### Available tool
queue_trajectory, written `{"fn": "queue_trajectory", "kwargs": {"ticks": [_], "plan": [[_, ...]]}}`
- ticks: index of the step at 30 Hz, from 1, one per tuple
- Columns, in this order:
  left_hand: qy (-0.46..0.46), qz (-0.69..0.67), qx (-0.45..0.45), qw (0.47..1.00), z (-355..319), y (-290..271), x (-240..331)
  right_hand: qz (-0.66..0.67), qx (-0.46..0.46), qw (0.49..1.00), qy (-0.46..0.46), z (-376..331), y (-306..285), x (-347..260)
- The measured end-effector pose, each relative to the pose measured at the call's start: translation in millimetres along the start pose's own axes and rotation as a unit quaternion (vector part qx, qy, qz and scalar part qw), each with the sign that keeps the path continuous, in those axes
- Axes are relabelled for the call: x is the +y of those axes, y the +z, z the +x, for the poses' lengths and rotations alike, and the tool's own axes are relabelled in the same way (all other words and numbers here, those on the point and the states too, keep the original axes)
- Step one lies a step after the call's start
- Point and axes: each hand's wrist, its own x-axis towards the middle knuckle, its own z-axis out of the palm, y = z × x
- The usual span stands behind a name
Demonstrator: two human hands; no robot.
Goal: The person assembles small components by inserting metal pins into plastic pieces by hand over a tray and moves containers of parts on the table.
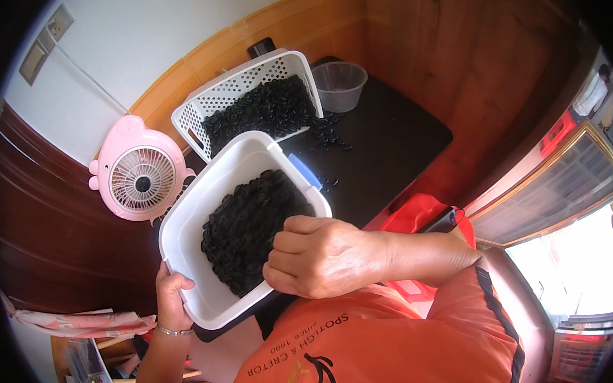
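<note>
A white plastic basin (186, 244), tilted, holds a heap of small black ring-like pieces (239, 226). My left hand (173, 297) grips its near left rim, with the thumb over the edge and the other fingers underneath. Over the near right side of the basin, my right hand (310, 256) is closed in a fist beside the black pieces. The fist covers part of the rim, and whatever is in its fingers is hidden. A blue handle (305, 171) shows on the basin's far right rim.
Behind the basin, a white perforated basket (218, 93) holds more black pieces. A clear round tub (340, 86) stands beside it on the dark table (400, 130), where loose pieces lie scattered. A pink fan (141, 172) is at the left; a red plastic object (416, 214) is at the right.
</note>
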Motion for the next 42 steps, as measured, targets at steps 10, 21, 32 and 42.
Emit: {"fn": "queue_trajectory", "kwargs": {"ticks": [10,21,32,42], "plan": [[-0.022,-0.055,0.031,0.998,-1.3,-30.4,-0.2,0.041,0.179,0.981,0.067,-0.7,-12.1,48.2],[0.017,-0.047,0.076,0.996,-33.3,-34.4,16.5,-0.291,-0.144,0.884,0.337,-131.2,40.1,259.4],[0.025,-0.051,0.033,0.998,-44.1,-100.3,5.4,-0.234,-0.190,0.846,0.440,-141.7,-0.9,300.7],[0.020,-0.065,0.070,0.995,-61.0,-121.0,-4.5,-0.261,-0.175,0.865,0.391,-134.2,20.4,304.4]]}}
